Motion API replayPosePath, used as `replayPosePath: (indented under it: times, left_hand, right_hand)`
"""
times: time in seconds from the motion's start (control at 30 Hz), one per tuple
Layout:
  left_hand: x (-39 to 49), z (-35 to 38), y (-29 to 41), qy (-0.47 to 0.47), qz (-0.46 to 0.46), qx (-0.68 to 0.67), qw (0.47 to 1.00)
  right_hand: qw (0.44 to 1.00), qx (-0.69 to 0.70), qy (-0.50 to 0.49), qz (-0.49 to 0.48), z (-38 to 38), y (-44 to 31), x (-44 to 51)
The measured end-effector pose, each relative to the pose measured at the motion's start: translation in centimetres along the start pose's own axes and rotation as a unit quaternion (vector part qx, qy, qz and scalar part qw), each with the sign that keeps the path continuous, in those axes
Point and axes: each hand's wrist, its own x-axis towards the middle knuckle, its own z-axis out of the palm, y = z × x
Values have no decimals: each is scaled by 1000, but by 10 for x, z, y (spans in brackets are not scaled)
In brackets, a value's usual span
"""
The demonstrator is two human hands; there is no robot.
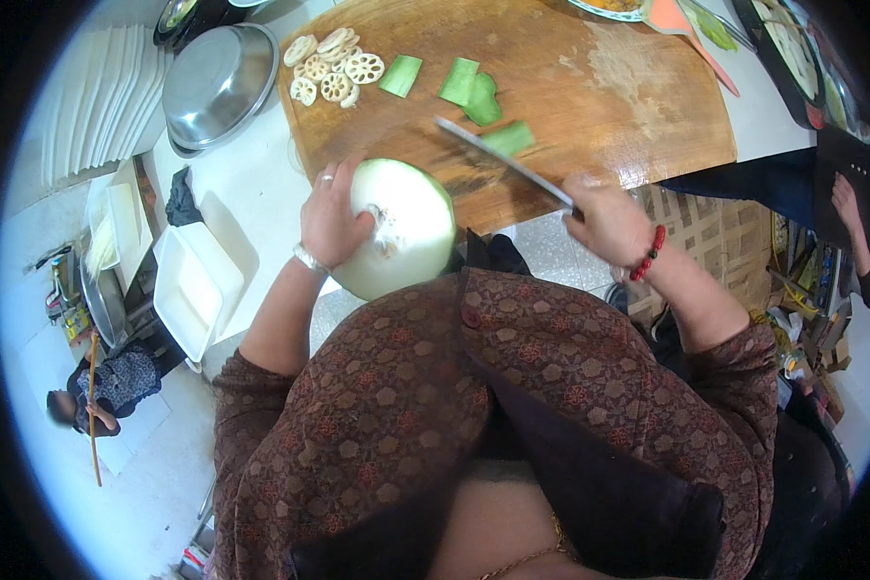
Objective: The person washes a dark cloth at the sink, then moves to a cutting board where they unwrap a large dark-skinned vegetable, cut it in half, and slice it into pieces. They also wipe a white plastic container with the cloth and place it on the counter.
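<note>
A cut winter melon (pixel 415 235), pale flesh and seedy core facing up, rests at the near left edge of a wooden cutting board (pixel 587 94). My left hand (pixel 333 217) holds it from the left, the thumb on the cut face near the core. In my right hand (pixel 610 223) is a kitchen knife (pixel 507 162), its blade pointing up and left over the board, to the right of the melon. Beneath and beside the blade lies a piece of green rind (pixel 511 138). More rind pieces (pixel 458 81) and a pile of lotus root slices (pixel 336 67) sit farther back.
A steel basin (pixel 221 83) and a white plastic tub (pixel 197 279) stand on the left. Beyond them is a stack of white trays (pixel 101 101). An orange-handled utensil (pixel 699 47) crosses the board's right corner. People stand at far left, holding a pole (pixel 94 413), and far right.
</note>
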Motion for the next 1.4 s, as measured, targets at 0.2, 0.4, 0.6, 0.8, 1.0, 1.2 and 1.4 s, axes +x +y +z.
replayPosePath:
  times: [0.2,0.4,0.6,0.8,1.0,1.2,1.4]
  left_hand:
    - [21,-7,-1,50,218,44,974]
    - [17,5,12,57,368,7,928]
    - [16,18,10,52,352,61,932]
    - [15,22,9,70,358,79,928]
    - [17,24,10,56,349,91,931]
    - [19,27,9,67,359,101,926]
    - [21,23,10,42,359,65,930]
  right_hand:
    - [993,36,92,-61,2,-10,-5]
    - [998,41,27,-44,21,-45,-12]
    - [999,-17,6,-27,22,-63,-24]
    - [1000,16,-2,2,28,-78,-32]
    - [999,34,4,33,30,-90,-33]
    - [997,51,-10,53,28,-100,-31]
    - [994,88,-31,65,25,-99,-17]
